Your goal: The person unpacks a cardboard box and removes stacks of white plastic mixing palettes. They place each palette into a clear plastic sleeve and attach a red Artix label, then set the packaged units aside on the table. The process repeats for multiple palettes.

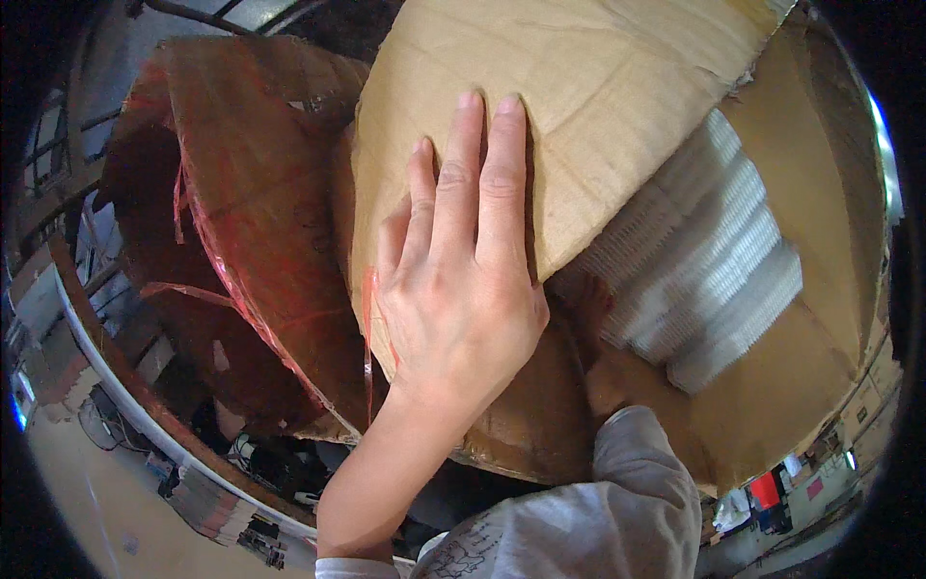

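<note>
My left hand lies flat on a light brown cardboard flap, its fingers stretched out and pointing away from me. Below the flap's edge my right arm, in a grey sleeve, reaches into a large cardboard box. In shadow there, my right hand is partly covered by the flap; its fingers are too dark to make out. Right beside it in the box is a bundle of white, ribbed, layered material, slightly blurred. Whether the right hand grips this bundle does not show.
To the left stands a darker brown, creased cardboard piece with torn red plastic strips along its edge. A curved-looking rail runs at the lower left. Small red and white items lie at the lower right.
</note>
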### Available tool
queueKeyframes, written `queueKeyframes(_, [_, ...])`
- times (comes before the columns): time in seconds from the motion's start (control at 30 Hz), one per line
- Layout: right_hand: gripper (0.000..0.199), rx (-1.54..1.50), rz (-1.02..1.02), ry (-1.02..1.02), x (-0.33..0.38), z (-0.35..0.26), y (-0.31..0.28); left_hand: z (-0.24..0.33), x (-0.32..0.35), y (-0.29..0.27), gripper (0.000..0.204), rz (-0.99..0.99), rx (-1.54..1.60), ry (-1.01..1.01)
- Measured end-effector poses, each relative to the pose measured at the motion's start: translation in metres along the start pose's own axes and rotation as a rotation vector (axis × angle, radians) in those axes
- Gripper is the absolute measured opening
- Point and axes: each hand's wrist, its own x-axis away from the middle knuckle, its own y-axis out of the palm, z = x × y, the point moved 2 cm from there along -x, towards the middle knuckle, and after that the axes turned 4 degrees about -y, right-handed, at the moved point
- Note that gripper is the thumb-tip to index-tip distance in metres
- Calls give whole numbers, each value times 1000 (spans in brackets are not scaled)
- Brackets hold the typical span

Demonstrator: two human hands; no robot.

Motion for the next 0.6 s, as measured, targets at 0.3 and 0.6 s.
queueKeyframes(0.3, [79, 91, 221, 99, -3, -11, -36, -1, 0, -2, 81, 7, 20, 5])
queueKeyframes(0.6, [78, 103, -35, -11, -28, 8, -35, 1, -2, -5, 80, -28, 30, -10])
